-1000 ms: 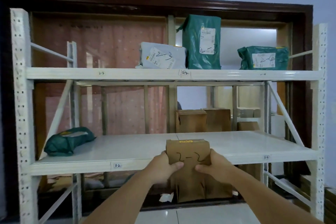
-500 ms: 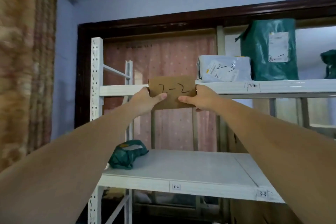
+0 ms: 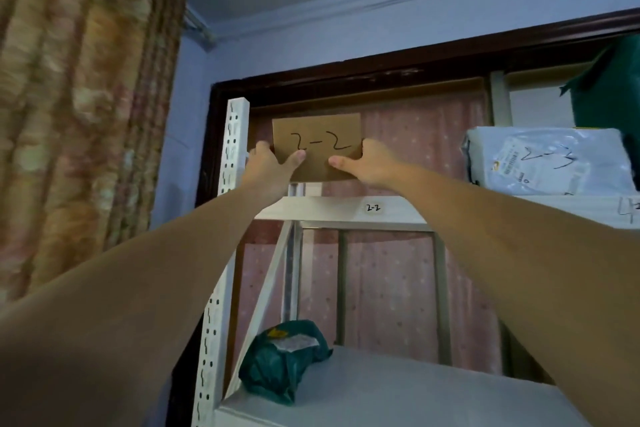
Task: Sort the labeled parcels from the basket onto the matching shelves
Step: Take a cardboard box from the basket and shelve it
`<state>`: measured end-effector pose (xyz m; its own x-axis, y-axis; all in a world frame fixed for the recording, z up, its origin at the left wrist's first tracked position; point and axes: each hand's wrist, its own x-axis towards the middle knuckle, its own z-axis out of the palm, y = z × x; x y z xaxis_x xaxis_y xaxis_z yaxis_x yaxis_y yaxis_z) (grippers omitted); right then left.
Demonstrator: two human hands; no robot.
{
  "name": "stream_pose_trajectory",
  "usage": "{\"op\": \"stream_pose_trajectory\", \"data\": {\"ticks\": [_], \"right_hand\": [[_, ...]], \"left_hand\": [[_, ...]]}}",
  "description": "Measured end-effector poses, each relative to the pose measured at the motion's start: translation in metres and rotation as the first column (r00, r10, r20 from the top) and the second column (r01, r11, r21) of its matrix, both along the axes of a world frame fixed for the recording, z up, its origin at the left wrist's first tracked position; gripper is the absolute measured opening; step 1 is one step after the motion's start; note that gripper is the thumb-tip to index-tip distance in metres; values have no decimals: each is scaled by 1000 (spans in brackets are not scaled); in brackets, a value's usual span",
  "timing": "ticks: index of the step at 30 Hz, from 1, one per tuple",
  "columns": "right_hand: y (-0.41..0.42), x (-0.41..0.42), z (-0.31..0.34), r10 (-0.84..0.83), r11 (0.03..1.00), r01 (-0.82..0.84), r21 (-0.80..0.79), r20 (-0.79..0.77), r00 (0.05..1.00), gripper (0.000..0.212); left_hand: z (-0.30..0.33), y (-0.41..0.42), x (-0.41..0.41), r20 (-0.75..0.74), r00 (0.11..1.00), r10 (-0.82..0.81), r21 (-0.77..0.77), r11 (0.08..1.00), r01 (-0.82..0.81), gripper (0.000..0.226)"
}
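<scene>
A brown cardboard parcel marked "2-2" is held upright just above the left end of the upper shelf. My left hand grips its left edge and my right hand grips its right edge, thumbs across the front. A small "2-2" tag sits on the shelf's front lip, just below and right of the parcel. Whether the parcel's bottom touches the shelf is hidden by my hands.
A grey-white mailer marked "2-3" lies on the same shelf to the right, with a green parcel behind it. Another green bag lies on the lower shelf. The white perforated upright stands just left of my left hand.
Both hands lifted the parcel from in front of the lower shelf up to above the upper shelf's left end. My view swung left and upward.
</scene>
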<state>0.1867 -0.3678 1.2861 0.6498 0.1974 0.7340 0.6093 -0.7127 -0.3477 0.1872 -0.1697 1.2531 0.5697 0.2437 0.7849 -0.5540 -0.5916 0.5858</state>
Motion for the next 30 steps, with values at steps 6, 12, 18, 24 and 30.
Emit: {"op": "stream_pose_trajectory", "data": {"ticks": [6,12,18,24,30], "right_hand": [[38,48,14,-44,996,46,-75,40,998,53],[60,87,6,-137,984,139,-111,24,990,51],[79,113,-12,-222,974,220,-60,-36,974,47],[94,112,-14,-348,932,340,-121,-45,937,56],[95,104,-18,-407,906,397,-148,-39,913,58]], "left_hand": [[16,30,39,12,997,79,-16,997,-79,63],[10,44,81,-23,1000,-18,-47,999,17,63],[-9,58,118,-87,995,-44,46,998,48,88],[-19,71,128,-99,992,75,130,990,-62,74],[-13,80,120,-145,986,-76,62,994,86,80]]}}
